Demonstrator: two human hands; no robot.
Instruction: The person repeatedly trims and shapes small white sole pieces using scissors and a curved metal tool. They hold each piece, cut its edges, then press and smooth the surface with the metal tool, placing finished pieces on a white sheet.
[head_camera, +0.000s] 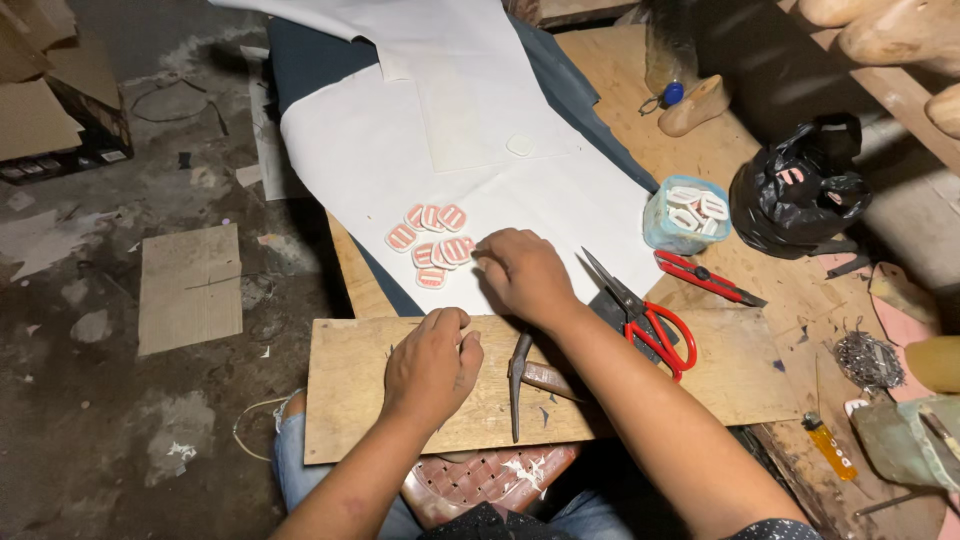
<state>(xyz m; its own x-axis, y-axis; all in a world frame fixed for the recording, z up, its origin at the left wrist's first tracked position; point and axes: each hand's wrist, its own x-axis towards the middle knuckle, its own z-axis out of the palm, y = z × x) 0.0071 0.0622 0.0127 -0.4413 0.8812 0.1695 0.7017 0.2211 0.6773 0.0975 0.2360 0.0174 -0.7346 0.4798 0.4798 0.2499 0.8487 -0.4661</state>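
Reaching, the right hand (522, 272) pinches a pink buckle (456, 250); the left hand (432, 362) is curled shut, contents hidden.

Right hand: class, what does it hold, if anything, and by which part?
The right hand pinches one pink-and-white buckle by its right edge, at the pile on the white sheet.

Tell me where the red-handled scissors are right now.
The red-handled scissors lie on the right side of the head view, just right of the right hand, at the edge of the white sheet, with the red utility knife beyond them.
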